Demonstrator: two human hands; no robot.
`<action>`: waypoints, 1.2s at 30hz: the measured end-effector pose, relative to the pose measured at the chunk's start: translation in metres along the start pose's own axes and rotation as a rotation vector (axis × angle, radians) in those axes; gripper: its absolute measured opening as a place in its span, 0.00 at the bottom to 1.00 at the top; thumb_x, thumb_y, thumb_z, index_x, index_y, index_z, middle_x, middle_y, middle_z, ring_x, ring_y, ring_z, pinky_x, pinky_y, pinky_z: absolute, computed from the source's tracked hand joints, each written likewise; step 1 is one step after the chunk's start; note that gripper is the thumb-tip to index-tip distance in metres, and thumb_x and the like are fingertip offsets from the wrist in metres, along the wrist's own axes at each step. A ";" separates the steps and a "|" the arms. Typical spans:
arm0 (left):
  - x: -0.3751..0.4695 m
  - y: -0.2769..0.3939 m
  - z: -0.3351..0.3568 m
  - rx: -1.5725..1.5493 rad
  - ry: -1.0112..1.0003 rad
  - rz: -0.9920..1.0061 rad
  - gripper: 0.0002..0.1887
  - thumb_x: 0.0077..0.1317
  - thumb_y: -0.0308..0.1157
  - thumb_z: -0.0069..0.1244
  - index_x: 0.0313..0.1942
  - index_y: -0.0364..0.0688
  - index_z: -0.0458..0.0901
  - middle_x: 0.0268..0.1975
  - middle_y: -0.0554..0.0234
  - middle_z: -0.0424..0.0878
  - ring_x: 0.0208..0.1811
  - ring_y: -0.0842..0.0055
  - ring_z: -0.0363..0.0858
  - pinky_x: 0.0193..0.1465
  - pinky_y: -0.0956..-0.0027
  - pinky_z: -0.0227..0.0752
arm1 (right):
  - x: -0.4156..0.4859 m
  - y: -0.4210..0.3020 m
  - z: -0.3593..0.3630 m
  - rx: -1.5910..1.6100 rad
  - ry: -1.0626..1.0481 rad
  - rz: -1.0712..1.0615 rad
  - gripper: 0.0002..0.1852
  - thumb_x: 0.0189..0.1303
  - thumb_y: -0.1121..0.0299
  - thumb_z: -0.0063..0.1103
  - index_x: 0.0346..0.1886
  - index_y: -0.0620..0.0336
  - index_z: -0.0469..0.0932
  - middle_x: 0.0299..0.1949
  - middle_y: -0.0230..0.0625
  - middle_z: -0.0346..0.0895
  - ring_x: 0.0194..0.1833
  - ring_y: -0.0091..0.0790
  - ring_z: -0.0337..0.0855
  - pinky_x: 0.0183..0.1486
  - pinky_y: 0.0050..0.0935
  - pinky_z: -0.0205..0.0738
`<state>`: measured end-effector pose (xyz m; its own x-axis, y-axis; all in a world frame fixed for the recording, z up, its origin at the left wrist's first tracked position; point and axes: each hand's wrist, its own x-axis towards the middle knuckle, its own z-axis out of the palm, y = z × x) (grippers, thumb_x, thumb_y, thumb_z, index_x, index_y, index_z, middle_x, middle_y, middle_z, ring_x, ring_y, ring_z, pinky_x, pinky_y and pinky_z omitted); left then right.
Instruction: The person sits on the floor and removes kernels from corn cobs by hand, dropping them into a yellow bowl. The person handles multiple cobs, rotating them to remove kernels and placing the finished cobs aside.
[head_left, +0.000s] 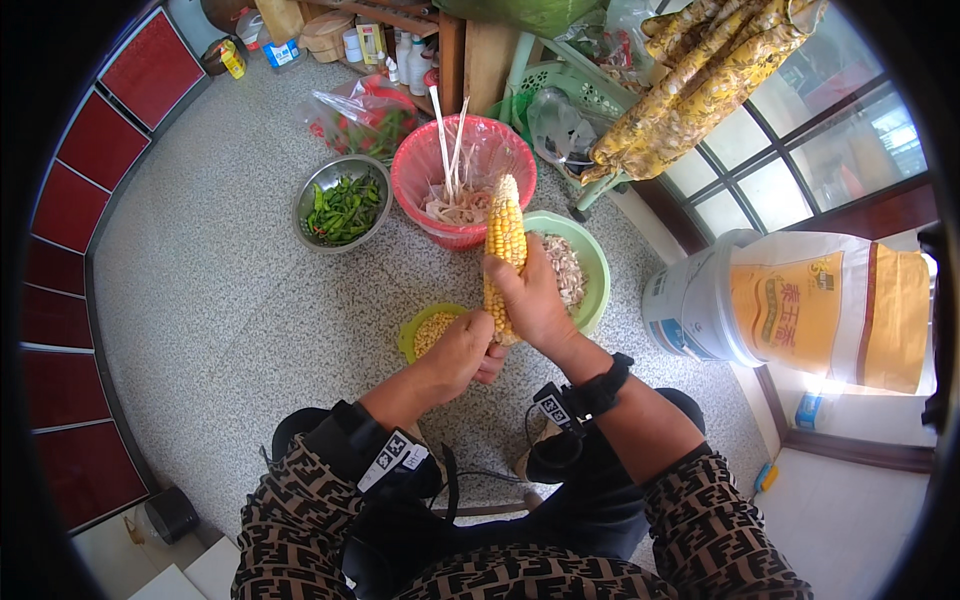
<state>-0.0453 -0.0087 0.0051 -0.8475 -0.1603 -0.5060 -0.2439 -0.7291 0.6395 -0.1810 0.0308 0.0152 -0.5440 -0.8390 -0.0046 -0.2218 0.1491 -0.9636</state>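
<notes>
Both of my hands grip one yellow ear of corn (505, 229), held with its pale tip pointing away from me. My left hand (459, 352) closes around the lower end, and my right hand (534, 300) wraps the middle with its thumb along the kernels. Just beyond my left wrist, a small yellow-green bowl (407, 341) holds loose corn kernels (433, 330). Partly behind my right hand stands a light green basin (596, 262) with pale, chopped-looking pieces (566, 274) inside.
A red basin (465, 238) lined with plastic holds peelings and two pale sticks. Left of it are a metal colander (300, 225) of green peppers (343, 210) and a plastic bag (360, 120) of red and green produce. A white bucket (690, 300) stands right, by a glazed door (780, 172).
</notes>
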 end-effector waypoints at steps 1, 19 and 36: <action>0.000 0.000 0.001 0.003 0.014 -0.006 0.14 0.69 0.38 0.29 0.26 0.44 0.62 0.20 0.75 0.59 0.16 0.86 0.52 0.20 0.76 0.49 | -0.002 -0.002 0.000 -0.049 0.003 0.000 0.27 0.59 0.52 0.57 0.48 0.68 0.65 0.36 0.41 0.73 0.37 0.31 0.74 0.43 0.33 0.72; -0.001 0.011 -0.002 0.042 -0.041 0.021 0.12 0.70 0.37 0.31 0.29 0.43 0.66 0.20 0.74 0.60 0.18 0.87 0.53 0.22 0.77 0.50 | 0.009 0.027 -0.004 0.078 0.040 0.178 0.24 0.63 0.56 0.55 0.51 0.69 0.67 0.39 0.39 0.74 0.39 0.28 0.75 0.43 0.30 0.72; 0.001 0.007 -0.001 -0.012 -0.040 -0.015 0.14 0.71 0.39 0.31 0.27 0.45 0.64 0.19 0.75 0.59 0.17 0.87 0.52 0.21 0.77 0.49 | 0.006 0.009 -0.004 -0.181 0.025 0.135 0.29 0.59 0.52 0.59 0.45 0.74 0.67 0.34 0.58 0.78 0.38 0.53 0.83 0.43 0.44 0.75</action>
<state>-0.0473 -0.0148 0.0082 -0.8619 -0.1230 -0.4920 -0.2512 -0.7391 0.6250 -0.1892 0.0295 0.0075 -0.5976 -0.7926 -0.1212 -0.2860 0.3520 -0.8913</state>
